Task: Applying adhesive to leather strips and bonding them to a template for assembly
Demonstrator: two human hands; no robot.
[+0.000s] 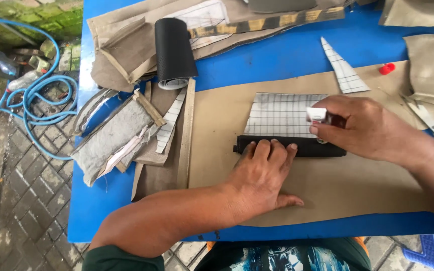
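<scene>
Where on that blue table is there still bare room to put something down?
Bare blue table lies between the black roll and the gridded triangle. The brown sheet is free below both hands. The left edge and top are crowded with fabric scraps.

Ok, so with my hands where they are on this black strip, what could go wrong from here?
1. The right hand holds a small white-tipped tool close to the left hand's fingertips, so a slip could catch them.
2. The left hand pins only the left part of the black strip; its free right end might shift off the gridded sheet.
3. The scissors lie by the right forearm and could be knocked.
</scene>
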